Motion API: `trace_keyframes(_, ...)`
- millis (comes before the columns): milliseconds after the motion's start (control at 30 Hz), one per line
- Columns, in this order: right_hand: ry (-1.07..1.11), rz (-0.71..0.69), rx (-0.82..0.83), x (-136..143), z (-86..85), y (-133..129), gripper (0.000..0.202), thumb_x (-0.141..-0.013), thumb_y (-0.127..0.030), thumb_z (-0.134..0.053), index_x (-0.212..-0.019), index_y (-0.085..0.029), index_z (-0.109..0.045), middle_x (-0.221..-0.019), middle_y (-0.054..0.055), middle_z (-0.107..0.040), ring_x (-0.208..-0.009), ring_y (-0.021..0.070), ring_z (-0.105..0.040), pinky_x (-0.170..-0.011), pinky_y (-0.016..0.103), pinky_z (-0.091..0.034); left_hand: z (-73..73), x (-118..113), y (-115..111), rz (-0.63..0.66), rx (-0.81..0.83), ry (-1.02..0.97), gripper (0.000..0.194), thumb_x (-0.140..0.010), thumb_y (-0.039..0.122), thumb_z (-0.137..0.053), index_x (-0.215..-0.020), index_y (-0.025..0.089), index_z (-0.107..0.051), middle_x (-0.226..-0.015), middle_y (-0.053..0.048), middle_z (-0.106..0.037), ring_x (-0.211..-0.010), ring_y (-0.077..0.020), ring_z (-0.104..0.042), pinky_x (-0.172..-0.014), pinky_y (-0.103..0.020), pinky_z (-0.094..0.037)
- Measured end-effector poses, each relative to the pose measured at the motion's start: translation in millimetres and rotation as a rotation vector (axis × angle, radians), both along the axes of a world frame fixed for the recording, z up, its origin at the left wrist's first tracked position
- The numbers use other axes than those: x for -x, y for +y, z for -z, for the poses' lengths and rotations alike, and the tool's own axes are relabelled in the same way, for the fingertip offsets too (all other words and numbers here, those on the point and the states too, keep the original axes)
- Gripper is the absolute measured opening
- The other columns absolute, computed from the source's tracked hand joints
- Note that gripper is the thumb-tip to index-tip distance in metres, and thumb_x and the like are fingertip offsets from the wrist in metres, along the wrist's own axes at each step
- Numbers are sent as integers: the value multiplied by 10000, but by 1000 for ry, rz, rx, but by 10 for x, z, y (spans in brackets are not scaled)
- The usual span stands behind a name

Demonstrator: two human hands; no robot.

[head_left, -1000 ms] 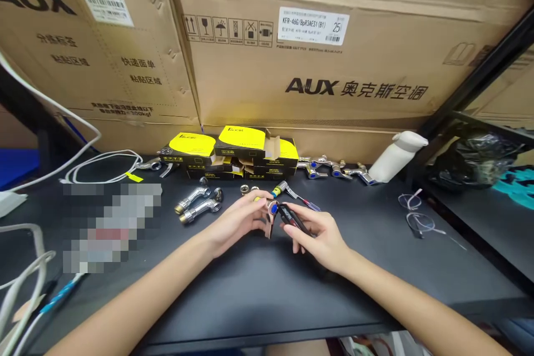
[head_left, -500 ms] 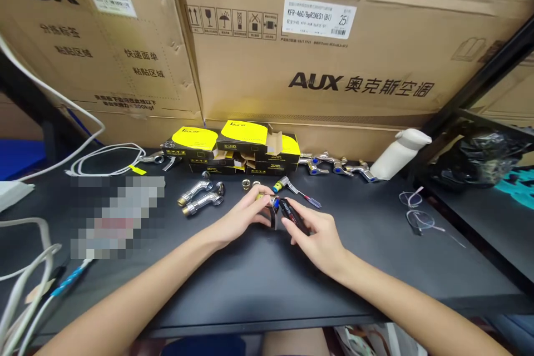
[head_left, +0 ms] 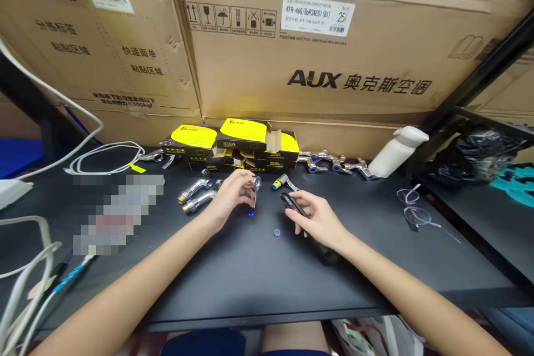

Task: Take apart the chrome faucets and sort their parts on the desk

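Observation:
My left hand (head_left: pixel 233 196) has its fingers closed on a chrome faucet part (head_left: pixel 256 183), partly covered by the fingers. Just below it a small blue piece (head_left: pixel 251 213) shows near the black table. My right hand (head_left: pixel 315 219) grips a black tool (head_left: pixel 288 200) with light lettering, its lower end reaching toward the wrist. Between the hands, a small round purplish disc (head_left: pixel 277 232) lies on the table. A chrome valve piece with a yellow and blue end (head_left: pixel 277 184) rests behind them. Two chrome elbow fittings (head_left: pixel 196 189) lie left of my left hand.
Black and yellow boxes (head_left: pixel 244 132) are stacked against large cartons (head_left: pixel 354 55). Chrome faucets (head_left: pixel 334 162) and a white bottle (head_left: pixel 398 151) stand or lie at the back right. Glasses (head_left: pixel 417 214) lie right; white cables (head_left: pixel 104 158) and a pixelated object (head_left: pixel 119 211) are left.
My hands have moved apart, the left one up and left with the chrome part. The black tool is away from that part. A disc and a blue piece now show over the table.

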State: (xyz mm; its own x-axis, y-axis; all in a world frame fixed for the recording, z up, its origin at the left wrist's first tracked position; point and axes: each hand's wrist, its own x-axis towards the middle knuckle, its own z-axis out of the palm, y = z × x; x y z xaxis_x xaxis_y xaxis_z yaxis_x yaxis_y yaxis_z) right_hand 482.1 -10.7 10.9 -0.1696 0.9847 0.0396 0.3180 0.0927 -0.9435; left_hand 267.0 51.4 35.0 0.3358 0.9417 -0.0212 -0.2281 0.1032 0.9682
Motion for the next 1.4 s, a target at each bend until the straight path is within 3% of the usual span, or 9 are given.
trace_keyframes(200, -375, -145, -111, -363, -151, 119, 210, -817, -351, -577, -902, -169, -636, -791, 12, -631, -682, 146, -574, -641, 259, -468, -81, 84, 20, -92, 0, -181, 138, -790, 306, -521, -845, 181, -537, -667, 7, -524, -577, -134, -521, -475, -245, -462)
trace_keyframes(433, -750, 128, -203, -988, -165, 429, 325, -805, -447, -561, -803, -137, -657, -584, -6, -535, -526, 124, -425, -509, 248, -329, -169, 101, -6, -143, 1, -235, 135, -751, 295, -532, -829, 185, -539, -650, 19, -505, -575, -137, -517, -461, -238, -445)
trace_keyframes(667, -808, 51, -94, -1321, -139, 513, 384, -743, -435, -647, -952, -118, -708, -737, 64, -676, -634, 179, -575, -601, 285, -430, -181, 111, 2, -131, -3, -253, 132, -765, 310, -550, -756, 182, -519, -610, 38, -454, -533, -113, -458, -471, -235, -437)
trace_keyframes(833, -825, 233, -394, -971, -226, 356, 338, -765, -415, -656, -967, -145, -686, -959, 119, -673, -879, 247, -609, -727, 333, -478, -173, 116, 11, -192, 6, -290, 147, -775, 325, -541, -795, 180, -527, -698, 12, -508, -606, -120, -483, -506, -228, -448)
trace_keyframes(867, -744, 189, -423, -826, -235, 303, 320, -800, -415, -626, -977, -154, -676, -937, 103, -670, -839, 222, -612, -699, 314, -481, -169, 120, 18, -202, 15, -295, 151, -775, 330, -540, -789, 180, -523, -699, 11, -510, -611, -121, -483, -509, -226, -446)
trace_keyframes(933, -564, -62, -360, -513, -227, 194, 282, -857, -413, -567, -956, -172, -675, -860, 65, -662, -740, 170, -607, -611, 264, -471, -159, 128, 35, -216, 35, -302, 158, -773, 335, -538, -765, 181, -509, -681, 14, -498, -604, -119, -478, -511, -223, -440)
trace_keyframes(1033, -437, -345, -269, -136, -154, 72, 269, -826, -392, -628, -964, -168, -683, -820, 45, -634, -678, 137, -582, -617, 249, -475, -146, 140, 61, -223, 54, -317, 160, -766, 333, -536, -741, 180, -497, -647, 27, -471, -574, -113, -466, -510, -222, -428)
trace_keyframes(1200, -426, -447, -287, 69, -55, 50, 156, -823, -273, -637, -917, -155, -674, -861, 49, -601, -686, 125, -555, -658, 258, -481, -143, 141, 69, -224, 80, -320, 161, -751, 335, -542, -745, 180, -498, -648, 30, -484, -574, -113, -477, -512, -219, -419)
trace_keyframes(1400, -383, -442, -297, 232, -78, 161, 42, -811, -198, -633, -819, -158, -641, -795, 25, -592, -643, 112, -553, -621, 236, -479, -128, 132, 65, -206, 81, -310, 189, -737, 362, -563, -756, 180, -514, -680, 20, -536, -602, -118, -502, -524, -222, -424)
